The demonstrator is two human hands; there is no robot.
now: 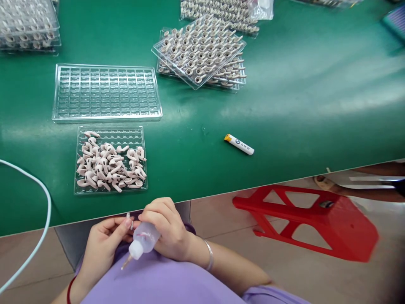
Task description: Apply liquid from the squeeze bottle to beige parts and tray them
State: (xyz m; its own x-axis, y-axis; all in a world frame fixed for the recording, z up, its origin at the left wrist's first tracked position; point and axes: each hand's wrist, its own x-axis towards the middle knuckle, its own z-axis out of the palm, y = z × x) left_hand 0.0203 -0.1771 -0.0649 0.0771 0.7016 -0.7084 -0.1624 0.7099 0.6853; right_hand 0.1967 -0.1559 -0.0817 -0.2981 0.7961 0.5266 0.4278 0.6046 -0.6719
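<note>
My left hand (103,240) pinches a small white earbud piece (128,220) between thumb and fingers, just past the table's front edge. My right hand (169,232) is wrapped round a small translucent squeeze bottle (147,237), whose white cap and thin amber tip point down toward my lap. Some right fingertips come close to the earbud piece; whether they touch it I cannot tell. On the table in front of both hands, a transparent tray (110,131) carries a loose heap of white earbud shells (107,164).
Behind the heap lies a transparent compartment tray (107,93). Stacked trays of earbud parts (202,48) stand farther back, with another stack (28,29) at far left. A white cylinder with a yellow end (239,144) lies rightward. A pale cable (47,198) curves left; a red stool (316,223) is at right.
</note>
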